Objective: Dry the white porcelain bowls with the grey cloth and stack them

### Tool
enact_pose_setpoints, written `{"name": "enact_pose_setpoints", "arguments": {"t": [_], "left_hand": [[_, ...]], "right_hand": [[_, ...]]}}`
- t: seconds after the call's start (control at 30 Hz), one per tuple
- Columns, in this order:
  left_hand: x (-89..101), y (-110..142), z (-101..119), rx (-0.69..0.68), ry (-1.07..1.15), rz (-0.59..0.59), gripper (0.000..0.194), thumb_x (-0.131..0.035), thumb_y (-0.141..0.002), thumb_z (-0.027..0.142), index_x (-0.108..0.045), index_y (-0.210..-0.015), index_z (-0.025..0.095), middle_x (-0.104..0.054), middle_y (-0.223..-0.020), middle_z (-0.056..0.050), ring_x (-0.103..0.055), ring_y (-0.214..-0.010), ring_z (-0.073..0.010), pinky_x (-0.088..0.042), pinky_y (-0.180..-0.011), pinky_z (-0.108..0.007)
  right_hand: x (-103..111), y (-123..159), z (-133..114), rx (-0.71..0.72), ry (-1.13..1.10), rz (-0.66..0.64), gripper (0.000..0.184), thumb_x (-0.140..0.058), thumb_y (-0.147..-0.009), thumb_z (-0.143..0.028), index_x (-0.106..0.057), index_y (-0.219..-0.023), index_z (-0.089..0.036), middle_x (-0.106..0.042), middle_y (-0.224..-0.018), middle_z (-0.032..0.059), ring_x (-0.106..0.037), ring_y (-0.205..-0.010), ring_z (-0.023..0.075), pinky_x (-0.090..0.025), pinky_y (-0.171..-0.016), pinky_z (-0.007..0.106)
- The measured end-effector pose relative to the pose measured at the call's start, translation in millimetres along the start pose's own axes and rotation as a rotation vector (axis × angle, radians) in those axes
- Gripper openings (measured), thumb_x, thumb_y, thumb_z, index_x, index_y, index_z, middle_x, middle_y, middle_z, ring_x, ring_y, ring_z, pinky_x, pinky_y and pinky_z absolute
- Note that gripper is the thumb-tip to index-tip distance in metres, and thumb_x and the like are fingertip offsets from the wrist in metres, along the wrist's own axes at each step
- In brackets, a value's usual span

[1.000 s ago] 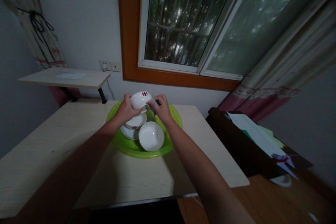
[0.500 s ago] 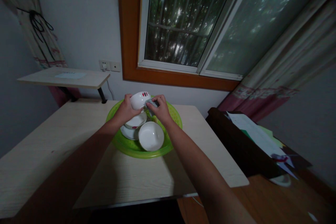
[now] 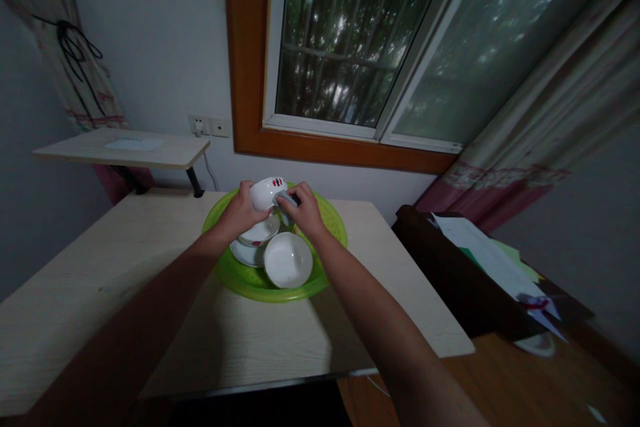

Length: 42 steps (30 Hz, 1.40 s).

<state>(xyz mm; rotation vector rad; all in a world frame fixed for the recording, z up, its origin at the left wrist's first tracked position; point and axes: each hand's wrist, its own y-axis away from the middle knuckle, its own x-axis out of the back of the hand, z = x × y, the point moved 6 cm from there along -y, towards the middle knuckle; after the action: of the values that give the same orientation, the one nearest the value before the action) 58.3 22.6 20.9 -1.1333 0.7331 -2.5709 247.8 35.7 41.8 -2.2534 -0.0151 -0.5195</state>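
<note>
My left hand [image 3: 241, 211] is closed on a white bowl [image 3: 264, 195] with a red and black print, held tilted on its side above a green basin [image 3: 270, 295]. Pinched in my right hand [image 3: 303, 209] is a grey cloth [image 3: 287, 201], pressed against the bowl's right side. Inside the basin, a second white bowl [image 3: 288, 260] lies at the front, its inside facing me. Left of it another white bowl [image 3: 260, 232] rests on a white plate [image 3: 246, 254]. Something yellow [image 3: 296, 229], partly hidden by my right hand, shows behind the front bowl.
The basin stands on a pale wooden table [image 3: 280, 340]. A small raised shelf [image 3: 123, 147] with a paper on it is at the back left. Beyond the table's right edge sits a dark brown piece of furniture [image 3: 450, 280] bearing papers [image 3: 487, 253]. A window [image 3: 350, 47] is behind.
The held bowl has shifted very slightly right and down. My right hand with the cloth has moved a little left and down along the bowl's side.
</note>
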Motion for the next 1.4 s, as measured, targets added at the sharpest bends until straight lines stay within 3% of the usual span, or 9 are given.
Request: {"name": "enact_pose_setpoints", "arguments": {"t": [0.3,0.6,0.87,1.13,1.4], "left_hand": [[4.8,0.0,2.8,0.051,-0.005,0.027,0.072,-0.079,-0.067,0.044,-0.037,-0.122,0.024,-0.064,-0.115,-0.012,-0.067,-0.104,-0.0293,-0.051,-0.081,-0.037],[-1.2,-0.8,0.2,-0.005,-0.006,-0.004,0.071,-0.078,-0.07,0.044,-0.037,-0.123,0.021,-0.064,-0.117,-0.013,-0.067,-0.104,-0.029,-0.051,-0.082,-0.037],[3.1,0.6,3.4,0.051,-0.022,-0.007,0.07,-0.079,-0.068,0.043,-0.038,-0.121,0.023,-0.065,-0.111,-0.01,-0.068,-0.1,-0.0285,-0.051,-0.078,-0.036],[1.2,-0.4,-0.1,0.033,0.014,-0.007,0.07,-0.079,-0.069,0.043,-0.037,-0.121,0.024,-0.064,-0.115,-0.011,-0.067,-0.103,-0.0273,-0.051,-0.08,-0.035],[4.2,0.0,1.5,0.058,-0.022,0.011,0.07,-0.08,-0.067,0.043,-0.038,-0.12,0.025,-0.065,-0.113,-0.01,-0.068,-0.102,-0.0293,-0.051,-0.079,-0.037]], "right_hand": [[9.2,-2.2,19.4,-0.124,0.012,0.103,0.02,-0.064,-0.087,-0.039,-0.056,-0.08,-0.022,-0.053,-0.08,-0.0014,-0.049,-0.076,0.0169,-0.038,-0.07,0.03],[-0.5,-0.9,1.3,-0.058,0.018,-0.003,0.026,-0.065,-0.088,-0.046,-0.058,-0.081,-0.022,-0.055,-0.081,-0.0008,-0.052,-0.078,0.0175,-0.039,-0.072,0.03],[8.6,-3.1,22.7,-0.163,0.008,0.088,0.024,-0.061,-0.088,-0.045,-0.057,-0.083,-0.022,-0.057,-0.082,-0.0006,-0.05,-0.076,0.0172,-0.039,-0.071,0.03],[-0.8,-0.7,6.3,-0.105,-0.02,-0.019,0.028,-0.066,-0.086,-0.049,-0.058,-0.083,-0.022,-0.058,-0.081,-0.0013,-0.052,-0.077,0.017,-0.039,-0.072,0.029],[5.8,-2.1,19.4,-0.191,0.005,0.066,0.025,-0.062,-0.087,-0.046,-0.057,-0.083,-0.022,-0.057,-0.08,-0.0014,-0.05,-0.075,0.0167,-0.039,-0.07,0.029]]}}
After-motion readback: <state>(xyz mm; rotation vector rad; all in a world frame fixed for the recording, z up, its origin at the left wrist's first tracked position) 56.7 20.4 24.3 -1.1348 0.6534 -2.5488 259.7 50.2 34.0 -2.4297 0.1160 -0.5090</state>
